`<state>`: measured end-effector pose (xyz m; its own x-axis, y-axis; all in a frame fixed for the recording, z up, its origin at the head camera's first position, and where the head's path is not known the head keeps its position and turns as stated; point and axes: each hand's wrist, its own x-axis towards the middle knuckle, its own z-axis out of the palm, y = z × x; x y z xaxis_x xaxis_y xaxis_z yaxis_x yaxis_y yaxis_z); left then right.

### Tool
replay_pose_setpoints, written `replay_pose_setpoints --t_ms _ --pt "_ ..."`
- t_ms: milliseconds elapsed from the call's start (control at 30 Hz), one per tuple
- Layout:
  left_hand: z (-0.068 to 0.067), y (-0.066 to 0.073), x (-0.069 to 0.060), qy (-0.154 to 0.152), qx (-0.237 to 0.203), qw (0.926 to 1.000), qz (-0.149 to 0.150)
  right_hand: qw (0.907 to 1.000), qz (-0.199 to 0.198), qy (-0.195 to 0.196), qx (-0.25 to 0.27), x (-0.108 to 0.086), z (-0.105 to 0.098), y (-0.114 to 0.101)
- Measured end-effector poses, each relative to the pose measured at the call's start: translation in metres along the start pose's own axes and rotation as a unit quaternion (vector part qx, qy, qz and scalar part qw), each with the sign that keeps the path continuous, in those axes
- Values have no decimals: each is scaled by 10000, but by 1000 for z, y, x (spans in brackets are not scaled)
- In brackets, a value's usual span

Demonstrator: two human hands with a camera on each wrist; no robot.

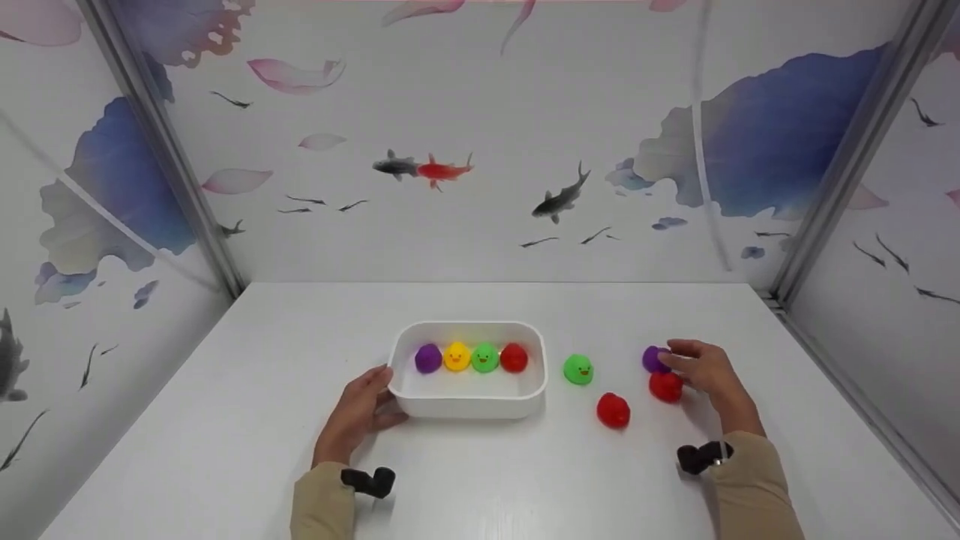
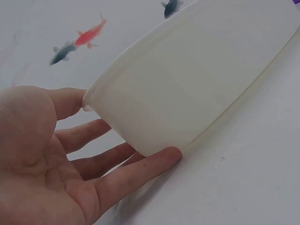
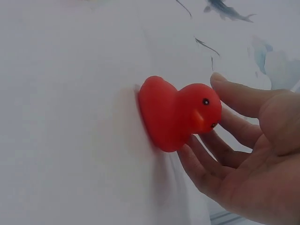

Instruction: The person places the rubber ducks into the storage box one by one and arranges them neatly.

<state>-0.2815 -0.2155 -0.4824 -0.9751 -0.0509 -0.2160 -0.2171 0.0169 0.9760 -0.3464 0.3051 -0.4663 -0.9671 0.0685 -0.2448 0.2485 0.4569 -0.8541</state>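
My left hand grips the left end of a white tray, its thumb at the rim and other fingers along the side and bottom edge. Inside the tray stand a purple duck, a yellow duck, a green duck and a red duck in a row. To the right, my right hand reaches to another purple duck, partly covered by its fingers. Just in front sits a red toy duck, which hides the fingertips' contact in the right wrist view.
A green duck and another red duck stand on the white table between the tray and my right hand. Printed walls with metal corner posts enclose the table at the back and sides.
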Motion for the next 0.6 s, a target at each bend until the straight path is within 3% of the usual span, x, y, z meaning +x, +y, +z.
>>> replay_pose_setpoints --t_ms 233,600 --pt "0 -1 -1 31 -40 10000 18 9991 50 -182 -372 2 4 1" --pt "3 1 -1 3 43 9999 141 9993 272 175 -209 2 8 -1"
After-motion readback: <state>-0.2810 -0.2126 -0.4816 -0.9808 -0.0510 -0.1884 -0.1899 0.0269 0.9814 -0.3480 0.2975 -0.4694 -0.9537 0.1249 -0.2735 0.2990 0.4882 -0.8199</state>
